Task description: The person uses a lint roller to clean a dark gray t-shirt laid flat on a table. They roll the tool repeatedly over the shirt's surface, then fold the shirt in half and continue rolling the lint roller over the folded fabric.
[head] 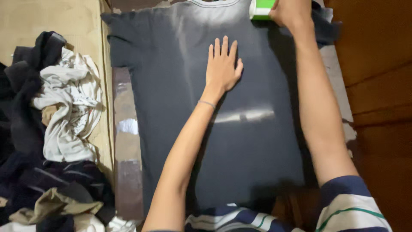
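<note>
A dark grey T-shirt (180,129) lies spread flat on a board, its collar at the far end. My left hand (223,66) rests flat on the upper middle of the shirt, fingers apart and palm down. My right hand (288,13) is at the far right, near the shirt's shoulder, closed on a green and white object (259,8) that looks like an iron; most of it is cut off by the frame's top edge. A thin bracelet circles my left wrist.
A heap of crumpled clothes (56,129), white, black and tan, lies to the left on a beige surface (77,21). The board's shiny bare edge (126,141) shows left of the shirt. Brown wooden floor (382,86) runs along the right.
</note>
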